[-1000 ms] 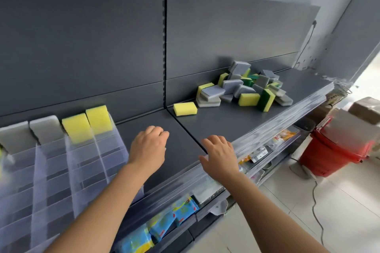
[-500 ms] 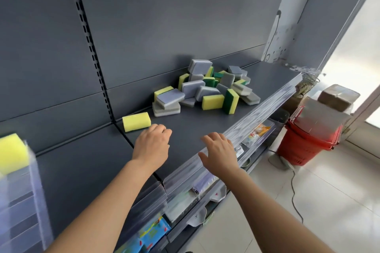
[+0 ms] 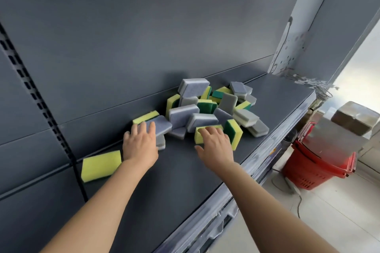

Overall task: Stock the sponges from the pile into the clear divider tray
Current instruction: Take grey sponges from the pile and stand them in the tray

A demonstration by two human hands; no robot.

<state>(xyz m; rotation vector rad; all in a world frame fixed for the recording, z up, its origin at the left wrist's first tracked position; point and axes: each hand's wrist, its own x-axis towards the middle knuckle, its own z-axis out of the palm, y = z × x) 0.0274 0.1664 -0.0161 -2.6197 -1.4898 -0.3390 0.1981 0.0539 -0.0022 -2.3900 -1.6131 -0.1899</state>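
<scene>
Both hands are reaching into the sponge pile on the shelf.
Head view: the left hand, grip spread, is settling on a grey sponge; the right hand, also spread, is touching a yellow sponge. They look light and squashy, so pinching the short sides seems best.

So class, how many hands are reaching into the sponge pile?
2. The left hand rests on a grey sponge at the pile's left edge; the right hand touches a yellow sponge at its front.

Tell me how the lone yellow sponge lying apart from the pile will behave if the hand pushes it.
The yellow sponge lies flat on the dark shelf, so it will probably slide, not roll or tip. It looks like soft foam: likely light and squashy under the left hand.
</scene>
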